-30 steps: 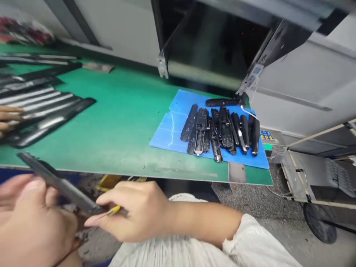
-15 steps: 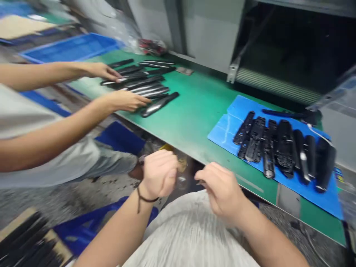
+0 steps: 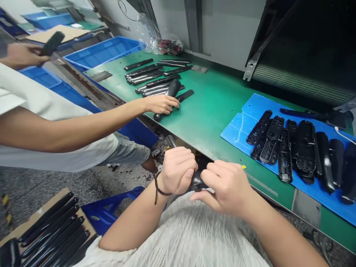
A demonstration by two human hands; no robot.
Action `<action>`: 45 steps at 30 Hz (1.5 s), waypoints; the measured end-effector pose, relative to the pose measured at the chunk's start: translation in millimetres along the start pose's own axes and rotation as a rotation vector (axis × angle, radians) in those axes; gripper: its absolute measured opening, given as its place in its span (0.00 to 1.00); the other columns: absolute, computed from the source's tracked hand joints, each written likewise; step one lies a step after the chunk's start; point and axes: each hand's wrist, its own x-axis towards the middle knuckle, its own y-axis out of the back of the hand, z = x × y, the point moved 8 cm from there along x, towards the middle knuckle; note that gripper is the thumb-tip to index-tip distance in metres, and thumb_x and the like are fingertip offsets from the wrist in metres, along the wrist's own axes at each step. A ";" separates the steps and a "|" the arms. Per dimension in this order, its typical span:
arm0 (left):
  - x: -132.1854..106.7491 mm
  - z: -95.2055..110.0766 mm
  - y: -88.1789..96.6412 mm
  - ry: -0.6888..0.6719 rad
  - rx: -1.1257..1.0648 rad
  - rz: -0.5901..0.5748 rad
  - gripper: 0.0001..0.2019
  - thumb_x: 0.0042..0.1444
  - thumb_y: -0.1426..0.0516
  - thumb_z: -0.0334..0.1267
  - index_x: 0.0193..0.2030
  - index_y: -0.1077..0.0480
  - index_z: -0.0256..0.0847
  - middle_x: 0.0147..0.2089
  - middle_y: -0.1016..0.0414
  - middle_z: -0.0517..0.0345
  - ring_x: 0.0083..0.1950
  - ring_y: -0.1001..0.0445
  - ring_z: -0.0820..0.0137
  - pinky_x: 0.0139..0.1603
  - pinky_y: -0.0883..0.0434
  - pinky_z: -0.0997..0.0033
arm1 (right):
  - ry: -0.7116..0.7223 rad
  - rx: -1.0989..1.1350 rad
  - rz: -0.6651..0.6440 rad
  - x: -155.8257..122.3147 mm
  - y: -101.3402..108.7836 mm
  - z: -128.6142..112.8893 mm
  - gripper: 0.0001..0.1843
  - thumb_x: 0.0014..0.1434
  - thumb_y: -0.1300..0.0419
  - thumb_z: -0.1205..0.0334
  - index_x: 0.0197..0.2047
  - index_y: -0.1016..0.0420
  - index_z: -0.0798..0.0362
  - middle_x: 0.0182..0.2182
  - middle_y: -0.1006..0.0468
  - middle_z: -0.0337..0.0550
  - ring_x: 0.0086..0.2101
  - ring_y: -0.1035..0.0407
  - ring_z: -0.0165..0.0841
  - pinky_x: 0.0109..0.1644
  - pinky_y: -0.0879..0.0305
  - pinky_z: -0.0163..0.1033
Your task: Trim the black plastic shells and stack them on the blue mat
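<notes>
My left hand [image 3: 179, 171] is wrapped in a fist around a long black plastic shell [image 3: 197, 181], held over my lap near the table's edge. One end of the shell shows beside my left thumb, and the other sticks out beyond my knuckles. My right hand [image 3: 225, 185] is closed at the near end, curled fingers above and thumb below. Its fingertips are partly hidden, so any small piece between them cannot be made out. Closest on the table is a blue sheet [image 3: 232, 131] bearing several black housings [image 3: 306, 152].
A co-worker's hand [image 3: 164, 104] rests on black shells on the green table [image 3: 214, 107]; their other hand [image 3: 25, 55] lifts a dark piece. Blue crates [image 3: 102, 50] stand behind. At lower left, a cardboard box [image 3: 41, 211] holds several black shells [image 3: 55, 230]. A dark machine opening [image 3: 308, 48] faces the table.
My hands have come closer together, and the black shell now shows between them. The co-worker's far hand has left the table with a dark piece. The view has shifted left.
</notes>
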 end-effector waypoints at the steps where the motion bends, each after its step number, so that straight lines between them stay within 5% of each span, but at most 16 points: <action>1: -1.2 0.0 0.4 0.003 0.007 0.015 0.21 0.70 0.58 0.42 0.27 0.36 0.44 0.22 0.37 0.56 0.24 0.42 0.66 0.31 0.45 0.61 | 0.008 -0.018 0.015 -0.3 0.7 0.0 0.32 0.74 0.54 0.35 0.29 0.32 0.51 0.24 0.34 0.37 0.27 0.49 0.31 0.32 0.61 0.42; 14: -18.3 -1.3 -4.6 0.288 -0.035 0.220 0.15 0.70 0.55 0.31 0.31 0.36 0.41 0.26 0.35 0.58 0.27 0.37 0.69 0.33 0.41 0.64 | 0.041 -0.277 0.307 -10.0 7.6 -4.8 0.30 0.76 0.54 0.43 0.29 0.29 0.52 0.22 0.39 0.39 0.28 0.52 0.34 0.33 0.61 0.44; 19: -26.2 -7.7 -14.1 0.513 -0.139 0.146 0.20 0.75 0.58 0.38 0.30 0.38 0.40 0.26 0.37 0.60 0.28 0.38 0.71 0.33 0.43 0.65 | 0.035 -0.292 0.379 -12.6 6.7 -4.6 0.27 0.75 0.48 0.45 0.27 0.30 0.52 0.21 0.40 0.38 0.28 0.53 0.33 0.32 0.61 0.44; 23: -30.4 -8.0 -36.4 0.628 -0.480 -0.051 0.24 0.76 0.59 0.51 0.32 0.39 0.41 0.29 0.37 0.59 0.30 0.38 0.70 0.34 0.41 0.66 | -0.035 -0.110 0.426 -13.6 6.6 7.5 0.26 0.76 0.49 0.48 0.28 0.33 0.51 0.20 0.41 0.37 0.26 0.52 0.32 0.31 0.59 0.43; 26: -33.5 -6.4 -44.7 0.625 -0.656 -0.102 0.26 0.75 0.59 0.58 0.34 0.38 0.40 0.30 0.35 0.58 0.30 0.38 0.70 0.33 0.40 0.66 | -0.071 0.164 0.434 -10.0 10.8 17.2 0.19 0.76 0.47 0.55 0.31 0.33 0.51 0.22 0.39 0.34 0.26 0.50 0.29 0.31 0.54 0.40; 29: -34.3 -10.2 -39.6 0.572 -0.611 -0.052 0.29 0.74 0.60 0.61 0.31 0.40 0.41 0.27 0.39 0.59 0.28 0.40 0.70 0.31 0.43 0.66 | -0.073 0.375 0.368 -2.5 16.6 20.4 0.14 0.74 0.42 0.54 0.36 0.32 0.52 0.24 0.35 0.34 0.26 0.45 0.27 0.32 0.50 0.37; 37: -23.2 -1.3 -28.1 0.317 -0.500 -0.047 0.27 0.74 0.60 0.59 0.30 0.44 0.41 0.26 0.44 0.61 0.26 0.45 0.71 0.30 0.47 0.66 | -0.107 0.351 -0.036 11.0 9.3 16.7 0.28 0.71 0.47 0.36 0.32 0.34 0.52 0.26 0.32 0.34 0.28 0.44 0.27 0.34 0.51 0.37; 45: -28.1 -4.8 -30.2 0.400 -0.489 0.017 0.27 0.74 0.60 0.59 0.30 0.43 0.41 0.27 0.43 0.60 0.27 0.44 0.71 0.30 0.48 0.65 | 0.013 -0.067 0.178 8.5 23.7 2.8 0.32 0.76 0.54 0.41 0.25 0.38 0.52 0.22 0.40 0.36 0.26 0.54 0.31 0.31 0.63 0.41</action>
